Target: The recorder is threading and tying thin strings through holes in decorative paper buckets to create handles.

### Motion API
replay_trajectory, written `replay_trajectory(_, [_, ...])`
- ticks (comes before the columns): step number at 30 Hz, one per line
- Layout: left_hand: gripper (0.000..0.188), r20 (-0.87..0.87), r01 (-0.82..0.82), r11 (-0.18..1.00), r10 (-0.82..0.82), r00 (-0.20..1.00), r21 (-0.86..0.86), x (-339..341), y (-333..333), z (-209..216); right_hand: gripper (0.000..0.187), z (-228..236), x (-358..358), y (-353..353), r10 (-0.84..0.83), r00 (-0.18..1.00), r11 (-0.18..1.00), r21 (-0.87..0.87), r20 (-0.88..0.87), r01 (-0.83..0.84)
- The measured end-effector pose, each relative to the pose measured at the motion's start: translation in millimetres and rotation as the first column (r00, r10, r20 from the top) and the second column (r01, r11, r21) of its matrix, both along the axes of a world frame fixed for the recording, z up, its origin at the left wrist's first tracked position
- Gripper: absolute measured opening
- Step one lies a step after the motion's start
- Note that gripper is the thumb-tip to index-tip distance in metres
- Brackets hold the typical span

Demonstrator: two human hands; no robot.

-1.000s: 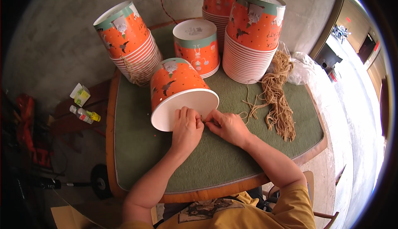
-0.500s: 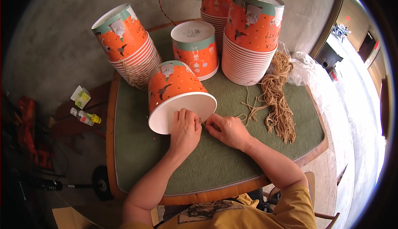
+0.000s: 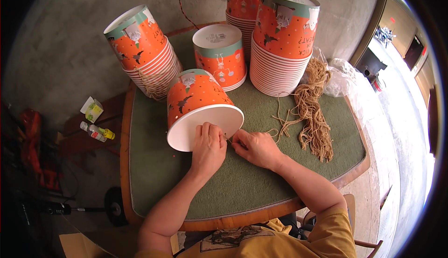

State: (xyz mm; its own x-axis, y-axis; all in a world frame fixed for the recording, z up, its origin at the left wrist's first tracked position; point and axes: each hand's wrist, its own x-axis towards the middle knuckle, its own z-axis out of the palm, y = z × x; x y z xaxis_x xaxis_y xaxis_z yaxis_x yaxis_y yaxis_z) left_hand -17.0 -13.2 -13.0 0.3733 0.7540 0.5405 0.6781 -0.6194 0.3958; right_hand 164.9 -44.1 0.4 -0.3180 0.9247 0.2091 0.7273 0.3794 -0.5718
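An orange paper bucket with a green band and bats lies tilted on the table, its white mouth facing me. My left hand is closed in a pinch, fingertips just inside the mouth. Close beside it, at the rim's right side, my right hand pinches a thin tan cord, whose loose part trails out to the right. A short dark bit of the cord shows between both hands; the fingers hide the rest. To the right hangs together a bundle of tan cords.
Behind stand nested bucket stacks: a leaning one at left, a tall one at right, another farther back. One upside-down bucket sits between them. A clear plastic bag lies by the cords. The green-topped table has a wooden edge.
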Motion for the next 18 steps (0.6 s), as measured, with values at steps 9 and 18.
replay_trajectory(9, [0.019, -0.006, -0.008, 1.000, 0.008, 1.000, 0.010, 1.6, -0.3, 0.5, 0.015, 1.7, 0.2, -0.5, 0.033, 0.999, 0.999, 0.023, 0.019, -0.033])
replay_trajectory(18, [0.018, -0.055, -0.017, 1.000, 0.018, 0.998, 0.016, 2.4, 0.3, -0.1, 0.016, -1.2, -0.3, 0.7, 0.048, 0.998, 0.998, 0.028, 0.033, -0.049])
